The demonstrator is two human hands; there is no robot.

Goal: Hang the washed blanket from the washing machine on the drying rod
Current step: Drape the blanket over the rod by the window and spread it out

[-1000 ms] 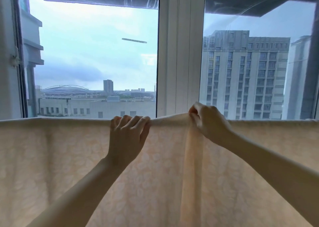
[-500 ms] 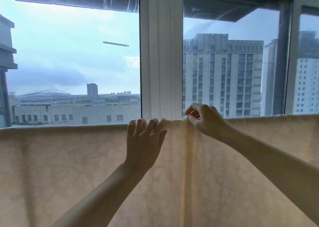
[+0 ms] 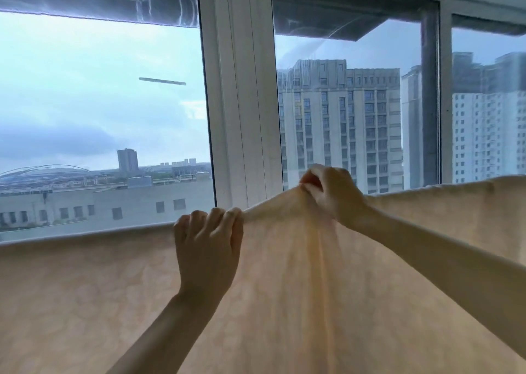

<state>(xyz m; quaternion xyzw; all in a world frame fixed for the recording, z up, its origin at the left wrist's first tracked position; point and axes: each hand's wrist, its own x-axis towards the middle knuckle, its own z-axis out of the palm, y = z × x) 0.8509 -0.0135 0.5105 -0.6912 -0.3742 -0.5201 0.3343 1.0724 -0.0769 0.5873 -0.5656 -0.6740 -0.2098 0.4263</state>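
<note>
Along the top fold, over the hidden rod: blanket (image 3: 113,302) draped, pinched into a raised peak by right hand (image 3: 333,194), gripped just beside by left hand (image 3: 206,251), fingers curled over the edge. Best drawn apart sideways, gently, flattening the bunch without dragging cloth off.

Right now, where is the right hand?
Head view, centre-right: the right hand pinches the blanket at its top edge, beside the window frame, above and right of the left hand.

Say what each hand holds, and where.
Both hold the blanket at its top edge: the left hand curls over it, the right hand pinches a bunch.
</note>
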